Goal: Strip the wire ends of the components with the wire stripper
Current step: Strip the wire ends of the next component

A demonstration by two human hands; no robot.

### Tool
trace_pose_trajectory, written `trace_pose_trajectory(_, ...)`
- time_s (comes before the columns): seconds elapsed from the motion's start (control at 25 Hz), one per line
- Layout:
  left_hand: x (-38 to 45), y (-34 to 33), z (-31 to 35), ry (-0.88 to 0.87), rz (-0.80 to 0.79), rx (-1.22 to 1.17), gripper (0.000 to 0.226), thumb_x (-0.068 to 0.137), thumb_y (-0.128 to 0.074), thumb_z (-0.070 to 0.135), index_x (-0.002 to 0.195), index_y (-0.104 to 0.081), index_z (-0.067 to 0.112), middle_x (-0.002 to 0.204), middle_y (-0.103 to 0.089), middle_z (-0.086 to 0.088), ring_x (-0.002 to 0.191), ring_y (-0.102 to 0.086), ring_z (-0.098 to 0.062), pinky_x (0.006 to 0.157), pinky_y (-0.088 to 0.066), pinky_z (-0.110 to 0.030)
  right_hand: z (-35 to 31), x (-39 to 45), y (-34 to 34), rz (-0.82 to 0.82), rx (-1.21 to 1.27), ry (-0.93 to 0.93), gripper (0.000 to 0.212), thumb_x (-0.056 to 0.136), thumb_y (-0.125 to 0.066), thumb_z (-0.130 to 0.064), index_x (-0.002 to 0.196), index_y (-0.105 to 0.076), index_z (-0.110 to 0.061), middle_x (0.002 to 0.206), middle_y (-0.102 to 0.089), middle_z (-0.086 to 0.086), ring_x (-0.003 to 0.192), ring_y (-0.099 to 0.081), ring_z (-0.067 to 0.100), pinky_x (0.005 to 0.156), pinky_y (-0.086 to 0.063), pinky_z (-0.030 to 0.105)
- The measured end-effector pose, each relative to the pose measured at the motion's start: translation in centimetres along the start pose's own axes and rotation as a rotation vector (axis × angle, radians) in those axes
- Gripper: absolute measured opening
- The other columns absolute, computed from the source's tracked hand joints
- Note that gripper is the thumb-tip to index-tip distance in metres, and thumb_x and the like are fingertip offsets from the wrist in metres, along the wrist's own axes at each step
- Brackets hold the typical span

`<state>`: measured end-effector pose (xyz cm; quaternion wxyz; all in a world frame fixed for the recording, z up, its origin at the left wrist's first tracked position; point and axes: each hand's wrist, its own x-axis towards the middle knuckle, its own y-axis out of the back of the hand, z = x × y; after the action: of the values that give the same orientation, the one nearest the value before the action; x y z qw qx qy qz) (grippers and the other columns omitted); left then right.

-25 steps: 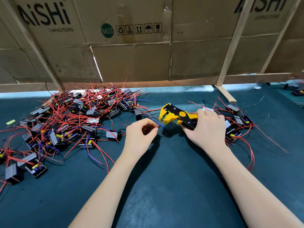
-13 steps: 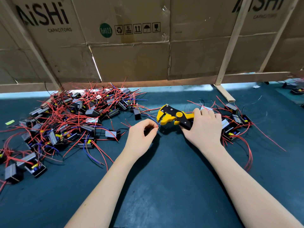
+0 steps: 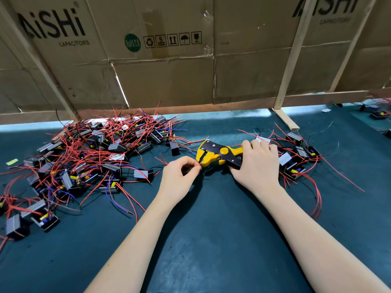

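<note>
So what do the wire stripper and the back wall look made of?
Wire stripper: yellow moulded plastic body, it seems, with matte black plates, probably metal, given the screw heads. Back wall: corrugated cardboard, matte brown, creased, printed with box symbols, on pale raw-wood slats.

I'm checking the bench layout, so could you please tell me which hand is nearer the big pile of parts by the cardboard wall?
Left. The left hand sits just right of the big pile, pinching a red wire. The right hand is farther right, holding the wire stripper.
</note>
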<state>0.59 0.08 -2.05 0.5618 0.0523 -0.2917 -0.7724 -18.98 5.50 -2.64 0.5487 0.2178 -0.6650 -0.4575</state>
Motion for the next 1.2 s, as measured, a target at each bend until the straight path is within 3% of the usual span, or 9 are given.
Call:
trace_pose_trajectory(0.48, 0.1, -0.2, -0.3, 0.048, 0.043, 0.034, 0.016, 0.085, -0.071, 0.014, 0.070, -0.068, 0.019, 0.064, -0.063, 0.012, 0.058, -0.052, 0.004, 0.060, -0.038, -0.008, 0.0, 0.1, 0.8, 0.032, -0.043, 0.059, 0.041, 0.065, -0.073, -0.041, 0.083, -0.055, -0.010, 0.078, -0.058, 0.008, 0.076, -0.053, 0.031, 0.077, -0.030, 0.040)
trace_pose_trajectory(0.76, 0.1, 0.1, -0.4, -0.004, -0.005, 0.134, 0.014, 0.085, -0.070, 0.017, 0.071, -0.066, 0.015, 0.062, -0.060, 0.012, 0.060, -0.052, 0.001, 0.063, -0.038, -0.013, 0.3, 0.4, 1.0, -0.050, -0.013, 0.070, 0.037, 0.066, -0.072, -0.048, 0.074, -0.057, -0.016, 0.070, -0.062, 0.005, 0.070, -0.060, 0.029, 0.074, -0.026, 0.038)
trace_pose_trajectory(0.84, 0.2, 0.3, -0.5, -0.013, -0.033, 0.142, 0.013, 0.086, -0.069, 0.018, 0.075, -0.068, 0.012, 0.064, -0.062, 0.005, 0.062, -0.052, -0.006, 0.066, -0.040, -0.021, 0.2, 0.6, 1.0, -0.096, -0.010, 0.052, 0.039, 0.070, -0.067, -0.056, 0.070, -0.052, -0.020, 0.068, -0.061, 0.002, 0.073, -0.061, 0.027, 0.070, -0.025, 0.034)
trace_pose_trajectory(0.92, 0.2, 0.4, -0.4, -0.027, -0.057, 0.155, 0.011, 0.086, -0.070, 0.019, 0.078, -0.069, 0.012, 0.066, -0.062, 0.002, 0.064, -0.050, -0.012, 0.065, -0.039, -0.019, 0.3, 0.5, 0.9, -0.089, 0.002, 0.041, 0.043, 0.070, -0.065, -0.059, 0.068, -0.049, -0.020, 0.065, -0.058, 0.000, 0.073, -0.061, 0.027, 0.067, -0.025, 0.032)
trace_pose_trajectory(1.08, 0.1, 0.9, -0.3, -0.036, -0.092, 0.162, 0.003, 0.080, -0.072, 0.014, 0.079, -0.071, 0.016, 0.071, -0.068, 0.004, 0.067, -0.056, -0.010, 0.062, -0.037, -0.008, 0.4, 0.2, 0.4, 0.035, 0.030, 0.015, 0.049, 0.066, -0.071, -0.055, 0.084, -0.058, -0.012, 0.082, -0.063, 0.008, 0.083, -0.059, 0.031, 0.077, -0.033, 0.040)
trace_pose_trajectory(1.2, 0.1, 0.9, -0.2, -0.031, -0.083, 0.153, 0.007, 0.078, -0.072, 0.008, 0.078, -0.072, 0.015, 0.069, -0.066, 0.008, 0.064, -0.055, -0.007, 0.061, -0.037, -0.007, 1.0, 0.3, 0.0, 0.018, 0.066, -0.055, 0.048, 0.068, -0.071, -0.052, 0.089, -0.059, -0.011, 0.090, -0.064, 0.008, 0.093, -0.059, 0.031, 0.081, -0.033, 0.041)
